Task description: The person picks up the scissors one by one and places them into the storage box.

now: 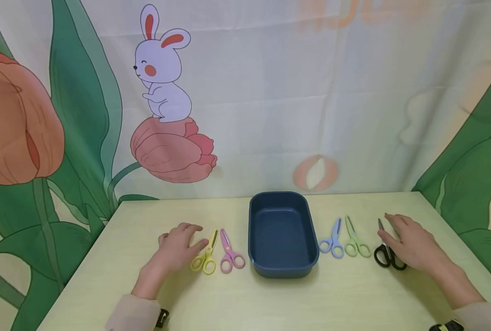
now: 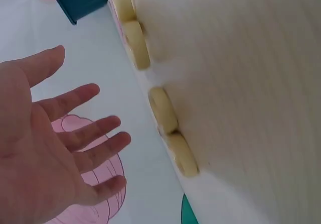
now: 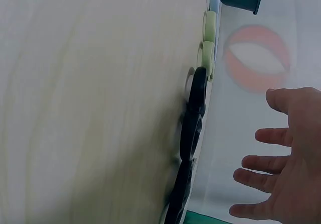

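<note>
One loop-handled black scissors point(image 1: 389, 255) | rounded blue bin point(image 1: 284, 272) | right fingers point(image 3: 273, 136) spread

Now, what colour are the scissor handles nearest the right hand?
Black handles, clearest in the right wrist view.

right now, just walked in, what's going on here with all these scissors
A person is at a table, holding nothing at this moment. Their left hand hovers beside the yellow scissors, fingers spread, and their right hand hovers over the black scissors, partly covering them in the head view. Pink scissors lie left of the dark blue bin; blue scissors and green scissors lie to its right.
</note>
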